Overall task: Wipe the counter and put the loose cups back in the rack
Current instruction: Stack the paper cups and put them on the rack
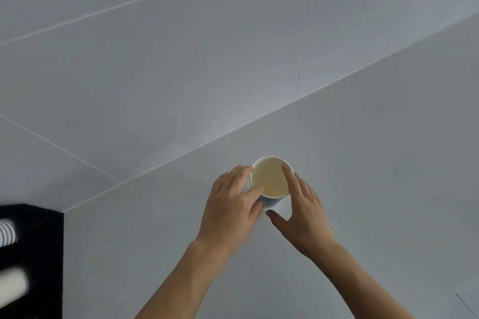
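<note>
A paper cup (270, 179) with a pale inside and a blue outer wall stands upright on the white counter (375, 163), near its back edge. My left hand (233, 204) wraps the cup's left side, with fingers on the rim and wall. On the cup's right, my right hand (300, 212) has its forefinger on the rim and its thumb spread below the base. Both hands touch the cup. No cloth is in view.
A white tiled wall (181, 59) rises behind the counter. At the lower left a black rack (41, 241) holds white stacked cups (10, 287) lying sideways, blurred and cut off by the frame edge.
</note>
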